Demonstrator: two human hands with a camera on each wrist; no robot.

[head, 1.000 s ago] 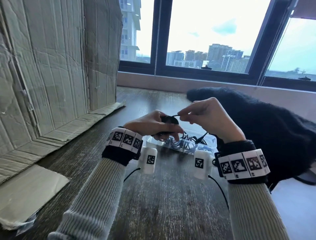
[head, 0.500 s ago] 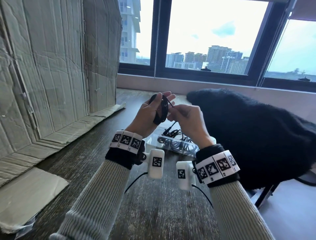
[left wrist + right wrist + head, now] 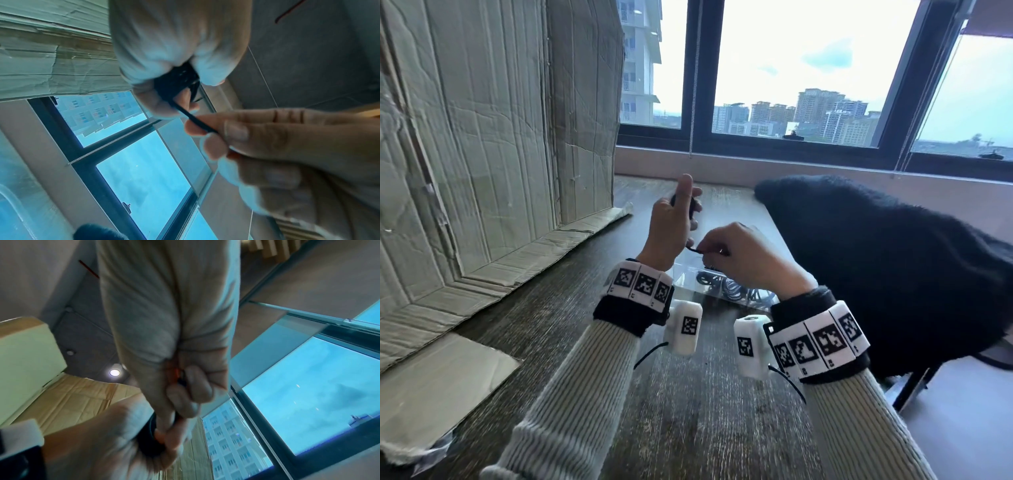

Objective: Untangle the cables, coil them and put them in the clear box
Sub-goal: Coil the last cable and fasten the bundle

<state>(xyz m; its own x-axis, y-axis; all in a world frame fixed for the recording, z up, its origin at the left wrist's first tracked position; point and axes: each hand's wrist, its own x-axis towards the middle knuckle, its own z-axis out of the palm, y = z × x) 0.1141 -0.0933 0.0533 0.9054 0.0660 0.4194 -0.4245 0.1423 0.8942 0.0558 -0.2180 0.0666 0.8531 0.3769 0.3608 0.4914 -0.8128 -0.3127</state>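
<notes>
holding small black cable coil (image 3: 176, 81) in curled left hand (image 3: 671, 222); pinching loose tail in right hand (image 3: 743, 253). seeming light, limp, springy; pinching across loops best.

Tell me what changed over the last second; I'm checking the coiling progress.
The left hand lifted the coiled black cable from just above the clear box to an upright hold farther from it. The right hand dropped below the coil, pinching the loose strand that runs out of it. Both hands kept their grip; the box with its coils and the black fabric stayed put.
</notes>
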